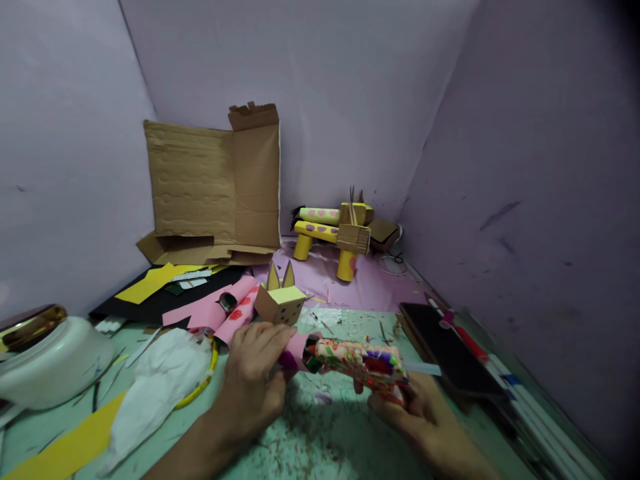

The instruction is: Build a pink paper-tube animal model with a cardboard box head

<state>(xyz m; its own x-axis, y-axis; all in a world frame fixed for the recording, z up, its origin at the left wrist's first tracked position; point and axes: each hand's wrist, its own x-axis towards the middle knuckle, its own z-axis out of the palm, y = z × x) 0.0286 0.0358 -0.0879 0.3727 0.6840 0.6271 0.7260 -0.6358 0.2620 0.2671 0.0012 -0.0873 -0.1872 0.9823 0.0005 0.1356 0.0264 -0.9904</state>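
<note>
My left hand (257, 373) is wrapped round a small pink paper tube (296, 351) with a dark inside, held just over the table. My right hand (413, 413) grips a paint-spattered glue gun (363, 360) by its handle. A clear glue stick (423, 367) pokes out of the gun's back end. The gun's nozzle points left at the open end of the pink tube; whether they touch is hard to tell. Right behind my left hand stands a small cardboard box with pointed ears (283, 301).
Yellow tube animals (325, 232) stand at the back, beside an open cardboard box (215, 187). Pink paper pieces (213, 310), white tissue (167, 367) and a white pot (55, 363) lie left. On the right are a dark phone (450, 350) and pens (470, 343).
</note>
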